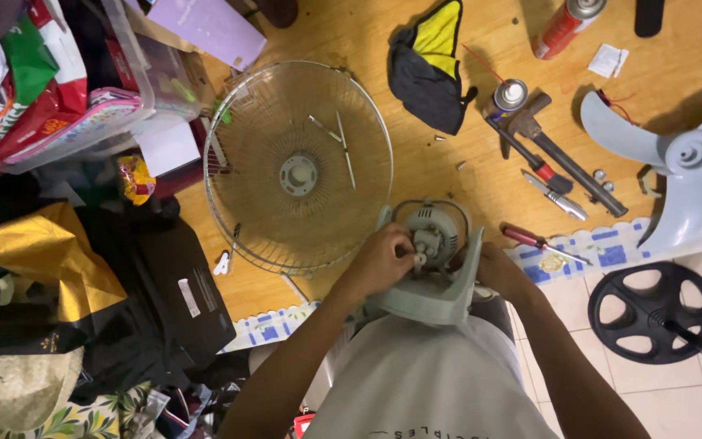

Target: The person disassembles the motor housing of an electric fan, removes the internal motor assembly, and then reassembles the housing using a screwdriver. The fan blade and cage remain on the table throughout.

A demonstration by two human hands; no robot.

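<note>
Seen from above, at lower centre of the frame, a fan motor (435, 236) sits in its pale housing (440, 289), stripped down. Its grille (298, 167) lies at centre left and its blade (676, 162) at far right, so the covers are already off. The left hand (379, 260) pinches narrowly at the motor shaft. The right hand (501, 272) steadies the housing; its grip is hidden. Tools (546, 162) lie at upper right.

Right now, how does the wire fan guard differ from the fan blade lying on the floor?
The wire fan guard is a see-through round mesh lying flat left of the hands; the fan blade is solid pale plastic with broad paddles, lying far right. The guard's hub is small with small loose metal parts on the mesh; the blade's hub is chunky. Neither hand touches either. Both are detached and on the floor.
</note>
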